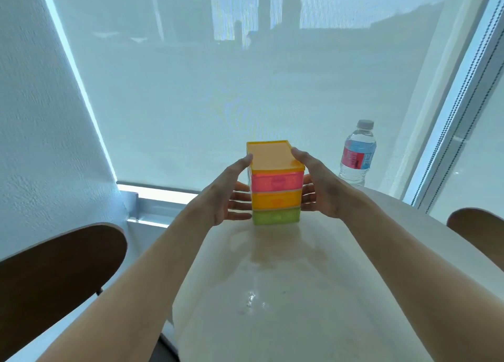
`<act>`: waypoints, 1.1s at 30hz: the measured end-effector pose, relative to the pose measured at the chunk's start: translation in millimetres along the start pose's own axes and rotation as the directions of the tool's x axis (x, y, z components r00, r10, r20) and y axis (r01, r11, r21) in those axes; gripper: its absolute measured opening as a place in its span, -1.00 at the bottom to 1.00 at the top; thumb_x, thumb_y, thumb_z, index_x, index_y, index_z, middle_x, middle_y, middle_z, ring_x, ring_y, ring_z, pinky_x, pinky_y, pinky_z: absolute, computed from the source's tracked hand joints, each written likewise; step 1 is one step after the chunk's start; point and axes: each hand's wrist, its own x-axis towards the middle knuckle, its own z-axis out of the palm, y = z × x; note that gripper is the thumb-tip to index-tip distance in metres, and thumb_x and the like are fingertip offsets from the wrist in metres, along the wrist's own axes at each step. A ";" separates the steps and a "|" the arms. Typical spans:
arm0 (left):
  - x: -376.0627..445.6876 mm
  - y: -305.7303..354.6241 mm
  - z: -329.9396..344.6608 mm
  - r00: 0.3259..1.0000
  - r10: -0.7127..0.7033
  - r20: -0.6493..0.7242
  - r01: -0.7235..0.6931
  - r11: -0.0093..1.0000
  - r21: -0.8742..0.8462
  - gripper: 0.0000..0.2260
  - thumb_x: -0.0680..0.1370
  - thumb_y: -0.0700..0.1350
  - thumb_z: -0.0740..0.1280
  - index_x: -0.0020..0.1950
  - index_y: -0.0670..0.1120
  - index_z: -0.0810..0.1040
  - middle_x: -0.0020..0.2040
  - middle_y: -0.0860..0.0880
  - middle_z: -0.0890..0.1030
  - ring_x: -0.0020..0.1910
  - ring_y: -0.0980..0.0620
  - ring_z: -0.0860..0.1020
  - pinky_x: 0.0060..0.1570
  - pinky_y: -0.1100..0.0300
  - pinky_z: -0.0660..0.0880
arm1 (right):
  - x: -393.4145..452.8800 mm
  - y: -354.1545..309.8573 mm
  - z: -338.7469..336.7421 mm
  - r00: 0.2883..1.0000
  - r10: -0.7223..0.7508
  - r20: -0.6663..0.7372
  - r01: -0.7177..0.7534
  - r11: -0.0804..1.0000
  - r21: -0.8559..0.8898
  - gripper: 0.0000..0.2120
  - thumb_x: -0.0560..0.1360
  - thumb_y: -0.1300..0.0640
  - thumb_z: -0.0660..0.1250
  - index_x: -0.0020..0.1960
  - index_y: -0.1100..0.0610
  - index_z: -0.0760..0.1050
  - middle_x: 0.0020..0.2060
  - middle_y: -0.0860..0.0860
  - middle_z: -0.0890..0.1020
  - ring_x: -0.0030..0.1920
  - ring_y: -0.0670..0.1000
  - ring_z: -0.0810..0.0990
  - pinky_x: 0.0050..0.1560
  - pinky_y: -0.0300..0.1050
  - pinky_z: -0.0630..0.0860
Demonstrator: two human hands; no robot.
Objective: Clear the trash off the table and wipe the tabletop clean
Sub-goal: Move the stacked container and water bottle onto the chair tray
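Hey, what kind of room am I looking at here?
Probably a high-rise apartment or office nook: a pale round table with wooden chairs stands by a big window blind showing a city skyline, with a water bottle and a drawer box on it.

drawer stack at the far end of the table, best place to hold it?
Take the drawer stack by its two flat side walls, one hand per side, as the left hand and right hand flank it now. It stands tall and upright on the table, so a low-to-mid grip likely keeps it steady. Avoid the front, where drawers might slide out.
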 end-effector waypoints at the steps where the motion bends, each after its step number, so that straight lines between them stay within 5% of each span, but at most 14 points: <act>1: -3.6 0.5 -4.4 1.000 0.010 -0.003 -0.010 1.000 0.001 -0.19 0.33 0.47 0.31 0.21 -0.21 0.54 0.00 -0.17 0.68 -0.04 -0.11 0.68 0.01 -0.04 0.63 | -2.9 -2.2 4.4 1.000 -0.007 0.003 0.007 1.000 -0.002 -0.36 0.46 -0.41 0.21 -0.04 0.21 0.55 -0.19 0.15 0.63 -0.11 0.12 0.61 0.18 0.06 0.54; 18: -126.8 -16.0 -143.2 0.979 0.088 -0.184 -0.086 0.996 0.018 -0.18 0.31 0.52 0.26 0.21 -0.16 0.55 0.02 -0.15 0.69 0.02 -0.11 0.67 0.03 -0.04 0.62 | -74.7 -33.0 160.1 0.978 -0.128 0.166 0.136 0.990 -0.037 -0.39 0.49 -0.40 0.16 0.00 0.16 0.54 -0.08 0.17 0.60 -0.07 0.12 0.59 0.20 0.08 0.52; 23: -172.4 -34.1 -188.4 0.960 0.106 -0.258 -0.110 0.994 -0.003 -0.23 0.35 0.50 0.25 0.18 -0.14 0.56 0.01 -0.16 0.68 0.02 -0.12 0.67 0.08 -0.07 0.59 | -94.6 -34.6 218.9 0.958 -0.140 0.252 0.157 0.986 -0.050 -0.45 0.53 -0.37 0.12 -0.07 0.11 0.53 -0.17 0.12 0.59 -0.15 0.08 0.60 0.06 0.00 0.54; 33: -249.1 -93.6 -273.4 0.912 0.063 -0.406 -0.105 0.991 -0.082 -0.33 0.42 0.44 0.23 0.13 -0.13 0.56 -0.05 -0.16 0.64 -0.06 -0.09 0.65 -0.05 0.02 0.61 | -110.4 -6.4 341.6 0.906 -0.070 0.417 0.110 0.991 -0.073 -0.40 0.51 -0.36 0.17 0.08 0.17 0.54 0.01 0.22 0.63 0.10 0.21 0.62 0.27 0.12 0.51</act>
